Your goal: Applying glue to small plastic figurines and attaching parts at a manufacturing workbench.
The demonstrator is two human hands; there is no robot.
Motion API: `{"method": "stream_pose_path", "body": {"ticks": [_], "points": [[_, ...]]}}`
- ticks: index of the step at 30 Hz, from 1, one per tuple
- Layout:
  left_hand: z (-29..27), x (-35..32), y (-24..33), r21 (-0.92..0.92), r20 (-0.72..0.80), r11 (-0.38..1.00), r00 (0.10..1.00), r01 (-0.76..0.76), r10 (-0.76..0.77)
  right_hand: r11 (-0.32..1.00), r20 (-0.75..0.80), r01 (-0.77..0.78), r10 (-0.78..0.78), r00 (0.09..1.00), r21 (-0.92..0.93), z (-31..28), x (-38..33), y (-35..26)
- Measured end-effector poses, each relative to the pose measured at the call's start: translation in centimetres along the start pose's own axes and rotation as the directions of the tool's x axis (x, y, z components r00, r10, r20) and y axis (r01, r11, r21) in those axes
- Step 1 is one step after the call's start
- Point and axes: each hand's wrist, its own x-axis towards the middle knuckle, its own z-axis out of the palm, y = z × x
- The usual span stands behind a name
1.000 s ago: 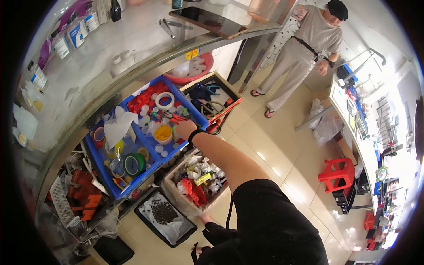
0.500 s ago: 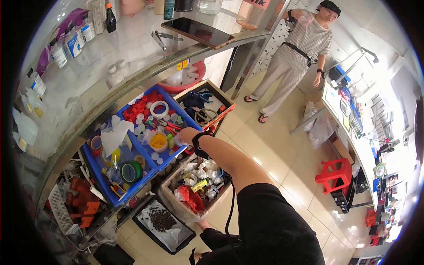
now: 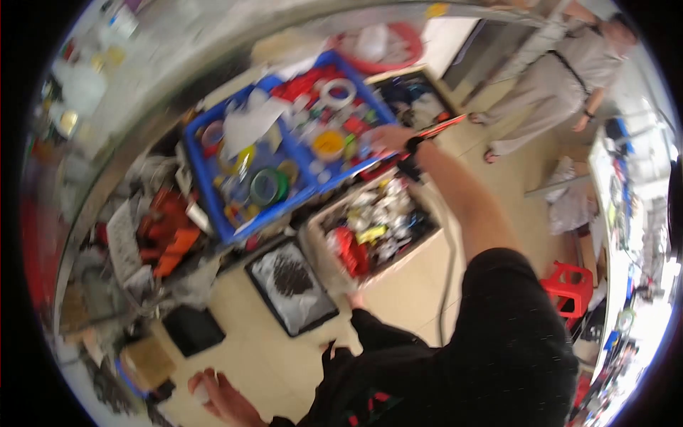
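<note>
Head view: right hand (image 3: 388, 136) touches blue tray (image 3: 213, 188).

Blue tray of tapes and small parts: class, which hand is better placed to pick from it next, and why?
Probably the right hand: it is stretched out over the blue tray, beside the yellow tape roll. The left hand hangs low near the floor, well away.

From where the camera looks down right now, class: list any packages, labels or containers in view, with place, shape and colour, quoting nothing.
Blue crate: under the counter, rectangular, divided, full of tape rolls; the right hand reaches into it.
Cardboard box: on the floor below the crate, beige, holding mixed small hardware.
Black tray: floor, left of the box, flat, with dark bits.
Labels: blurred, none distinct.
</note>
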Motion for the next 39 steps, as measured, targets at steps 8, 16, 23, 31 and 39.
{"method": "stream_pose_path", "body": {"ticks": [8,16,23,31,39], "points": [[0.6,-1.0,0.6,-0.075,-0.131,0.992,0.985,0.103,-0.112,0.577,-0.178,0.049,-0.33,0.927,-0.815,-0.3,-2.5,-2.2],[0.1,-1.8,0.2,-0.059,-0.172,0.989,0.974,0.137,-0.145,0.845,-0.196,0.161,-0.297,0.935,-0.511,1.0,-2.7,-2.8],[0.4,-2.1,0.2,-0.068,-0.183,0.99,0.974,0.122,-0.133,0.985,-0.29,0.171,-0.163,0.943,0.002,5.3,-3.6,-4.0],[6.5,0.3,-1.7,0.152,0.294,0.988,0.954,0.008,-0.053,0.88,0.099,0.418,-0.406,0.909,-0.225,13.5,-14.9,-15.5],[13.2,0.6,-1.6,0.045,0.663,0.999,0.748,-0.001,-0.029,0.541,0.416,0.721,-0.589,0.693,-0.433,19.4,-22.0,-21.2]]}}
